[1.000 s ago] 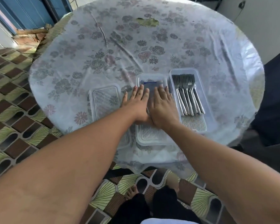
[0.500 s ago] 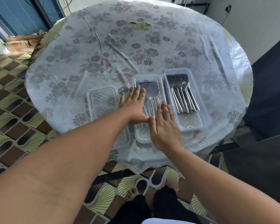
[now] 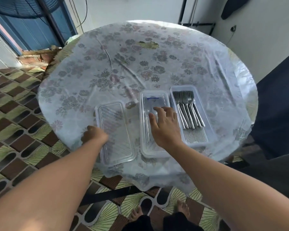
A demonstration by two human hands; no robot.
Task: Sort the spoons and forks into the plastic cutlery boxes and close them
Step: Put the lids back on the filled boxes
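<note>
From the head camera, I saw my left hand (image 3: 94,135) curled on the loose lid's (image 3: 116,133) left edge at lower centre, grip unclear, while my right hand (image 3: 164,125) lay spread, holding nothing, on the lidded middle box (image 3: 154,124). The fork box (image 3: 189,114) right of it stood uncovered; I feared the slick lid might slip or seat crooked.

Left hand (image 3: 94,135) fingers curl out of sight at the loose lid (image 3: 116,132) edge, grip unclear; right hand (image 3: 165,124) covers the middle of the closed box (image 3: 147,144); contents behind its cloudy lid blurred, spoons unconfirmed; both forearms cut off by the bottom edge.
</note>
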